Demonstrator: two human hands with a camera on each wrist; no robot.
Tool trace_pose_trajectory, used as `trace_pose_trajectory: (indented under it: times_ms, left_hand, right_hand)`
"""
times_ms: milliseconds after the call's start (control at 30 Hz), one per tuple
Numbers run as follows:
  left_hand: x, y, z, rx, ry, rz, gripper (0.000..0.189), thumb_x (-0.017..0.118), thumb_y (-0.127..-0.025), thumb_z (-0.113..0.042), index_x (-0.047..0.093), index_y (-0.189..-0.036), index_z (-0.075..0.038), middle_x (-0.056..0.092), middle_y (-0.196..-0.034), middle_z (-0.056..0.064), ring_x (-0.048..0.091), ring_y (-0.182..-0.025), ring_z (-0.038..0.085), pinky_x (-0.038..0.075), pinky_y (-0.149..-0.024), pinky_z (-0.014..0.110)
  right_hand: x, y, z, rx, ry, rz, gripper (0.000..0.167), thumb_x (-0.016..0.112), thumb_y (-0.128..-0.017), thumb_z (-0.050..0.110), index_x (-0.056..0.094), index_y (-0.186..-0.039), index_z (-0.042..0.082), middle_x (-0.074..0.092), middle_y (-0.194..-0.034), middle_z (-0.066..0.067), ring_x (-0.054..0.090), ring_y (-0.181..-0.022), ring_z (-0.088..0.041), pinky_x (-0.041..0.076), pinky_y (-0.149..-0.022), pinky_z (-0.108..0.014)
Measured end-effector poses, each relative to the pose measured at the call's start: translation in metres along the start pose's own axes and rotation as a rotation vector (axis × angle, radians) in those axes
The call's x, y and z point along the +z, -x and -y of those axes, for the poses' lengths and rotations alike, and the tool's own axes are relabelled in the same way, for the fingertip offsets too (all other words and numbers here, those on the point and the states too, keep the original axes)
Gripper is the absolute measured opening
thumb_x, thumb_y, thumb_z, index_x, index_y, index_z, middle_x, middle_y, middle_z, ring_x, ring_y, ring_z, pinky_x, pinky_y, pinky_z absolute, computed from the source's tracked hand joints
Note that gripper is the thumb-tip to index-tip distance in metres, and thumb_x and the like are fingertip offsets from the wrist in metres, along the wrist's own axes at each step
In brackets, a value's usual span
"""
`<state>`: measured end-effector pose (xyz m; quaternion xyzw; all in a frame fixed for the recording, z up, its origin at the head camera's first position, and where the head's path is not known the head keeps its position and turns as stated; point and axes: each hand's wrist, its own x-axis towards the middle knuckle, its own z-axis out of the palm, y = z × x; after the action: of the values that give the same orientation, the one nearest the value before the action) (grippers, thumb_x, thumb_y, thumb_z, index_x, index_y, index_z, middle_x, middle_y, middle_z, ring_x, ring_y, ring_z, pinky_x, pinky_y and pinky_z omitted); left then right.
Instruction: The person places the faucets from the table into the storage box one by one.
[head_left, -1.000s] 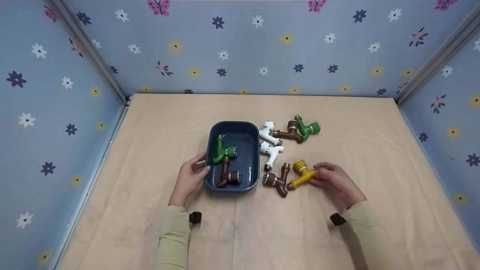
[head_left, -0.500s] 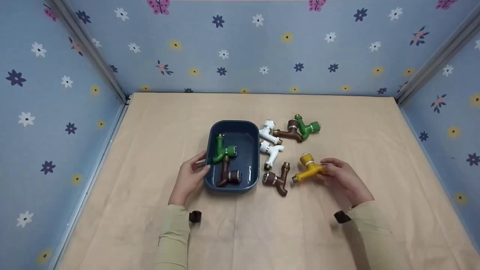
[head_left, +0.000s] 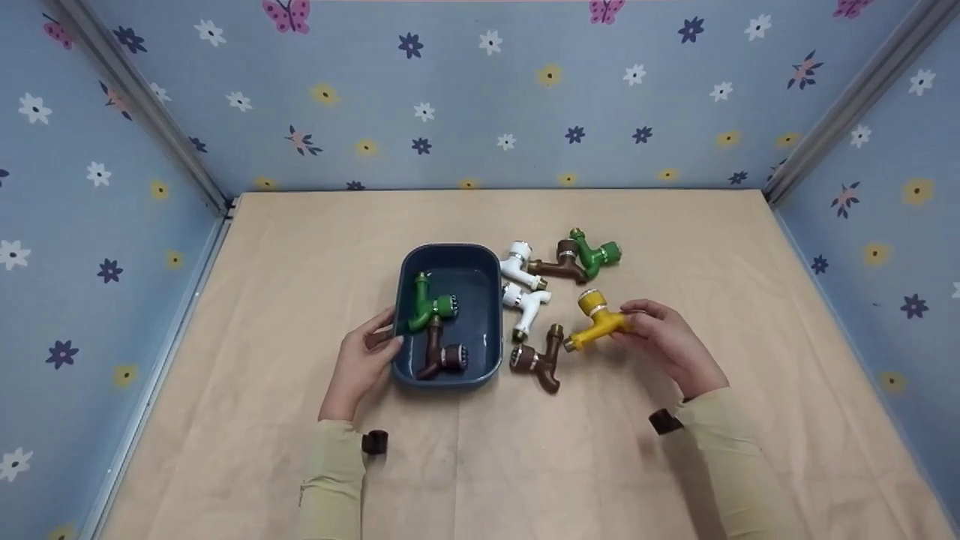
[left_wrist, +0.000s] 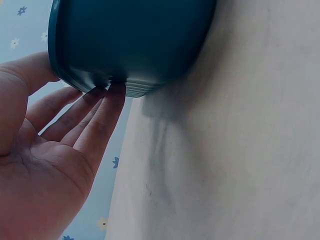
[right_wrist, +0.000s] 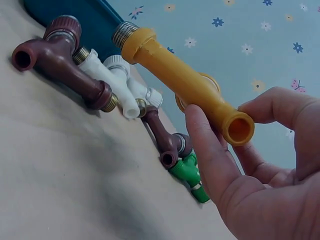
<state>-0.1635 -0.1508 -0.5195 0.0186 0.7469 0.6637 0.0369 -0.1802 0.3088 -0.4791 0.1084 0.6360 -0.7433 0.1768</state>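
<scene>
A yellow tap (head_left: 600, 319) is pinched at its spout end by my right hand (head_left: 666, 346), held above the table. The right wrist view shows the thumb and fingers on the yellow tap (right_wrist: 180, 77), its threaded end pointing away. My left hand (head_left: 362, 367) grips the left side of a dark blue tub (head_left: 491, 375), thumb at the rim and fingers against the outer wall (left_wrist: 135, 40). Inside the tub lie a green tap (head_left: 431, 307) and a brown tap (head_left: 435, 352), touching each other.
Right of the tub lie two white taps (head_left: 529, 307) and a brown tap (head_left: 544, 364). Farther back, another brown tap (head_left: 561, 268) touches a green tap (head_left: 596, 255). Flower-patterned panels (head_left: 480, 90) wall in the cloth-covered table (head_left: 315, 262).
My right hand has lifted the yellow tap off the table and moved it slightly away from me. The whole head view has shifted a little; the left hand stays on the tub.
</scene>
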Motion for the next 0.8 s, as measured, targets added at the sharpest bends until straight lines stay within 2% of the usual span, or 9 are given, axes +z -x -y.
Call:
trace_pose_trajectory:
  times_ms: [100, 200, 267, 467, 600, 800]
  left_hand:
    - [0.0, 0.0, 0.0, 0.001, 0.0, -0.01, 0.053, 0.061, -0.09, 0.005, 0.045, -0.141, 0.0, 0.048, -0.134, 0.026, 0.053, -0.117, 0.038, 0.047, -0.094, 0.029]
    - [0.0, -0.002, 0.01, 0.019, -0.004, -0.023, 0.053, 0.062, -0.09, 0.005, 0.046, -0.141, -0.002, 0.05, -0.133, 0.024, 0.055, -0.116, 0.035, 0.048, -0.093, 0.028]
    - [-0.001, -0.002, 0.01, 0.012, -0.007, -0.023, 0.054, 0.062, -0.09, 0.005, 0.046, -0.141, -0.002, 0.049, -0.134, 0.023, 0.055, -0.116, 0.035, 0.048, -0.093, 0.029]
    - [-0.002, -0.001, 0.011, 0.02, -0.017, -0.027, 0.054, 0.062, -0.09, 0.004, 0.046, -0.141, -0.002, 0.049, -0.135, 0.023, 0.054, -0.117, 0.034, 0.048, -0.094, 0.03]
    - [-0.002, -0.002, 0.011, 0.028, -0.017, -0.015, 0.054, 0.061, -0.091, 0.003, 0.044, -0.141, 0.0, 0.048, -0.136, 0.024, 0.054, -0.117, 0.036, 0.048, -0.094, 0.031]
    - [0.0, -0.001, 0.01, 0.035, -0.011, -0.033, 0.053, 0.062, -0.09, 0.005, 0.046, -0.14, 0.0, 0.05, -0.134, 0.023, 0.055, -0.115, 0.037, 0.048, -0.094, 0.032]
  right_hand:
    - [0.005, 0.0, 0.003, -0.008, -0.04, 0.006, 0.037, 0.047, -0.095, -0.001, 0.037, -0.128, -0.013, 0.047, -0.119, -0.023, 0.061, -0.1, -0.027, 0.049, -0.092, -0.039]
    - [0.009, -0.001, 0.004, 0.001, -0.052, -0.004, 0.037, 0.047, -0.095, 0.0, 0.038, -0.129, -0.013, 0.046, -0.122, -0.023, 0.06, -0.103, -0.027, 0.049, -0.092, -0.039]
    - [0.011, -0.003, 0.004, 0.007, -0.059, -0.011, 0.04, 0.047, -0.095, 0.001, 0.036, -0.131, -0.014, 0.046, -0.124, -0.023, 0.059, -0.105, -0.028, 0.049, -0.092, -0.039]
    - [0.019, -0.006, 0.004, -0.001, -0.107, -0.009, 0.034, 0.047, -0.094, -0.001, 0.041, -0.126, -0.012, 0.047, -0.123, -0.023, 0.06, -0.106, -0.029, 0.048, -0.093, -0.039]
    - [0.024, -0.006, 0.005, -0.003, -0.134, -0.009, 0.038, 0.048, -0.093, -0.003, 0.038, -0.128, -0.015, 0.05, -0.12, -0.023, 0.061, -0.104, -0.028, 0.048, -0.092, -0.039]
    - [0.032, -0.008, 0.005, -0.007, -0.161, 0.002, 0.041, 0.047, -0.093, -0.004, 0.034, -0.13, -0.017, 0.052, -0.117, -0.023, 0.062, -0.103, -0.028, 0.048, -0.093, -0.039]
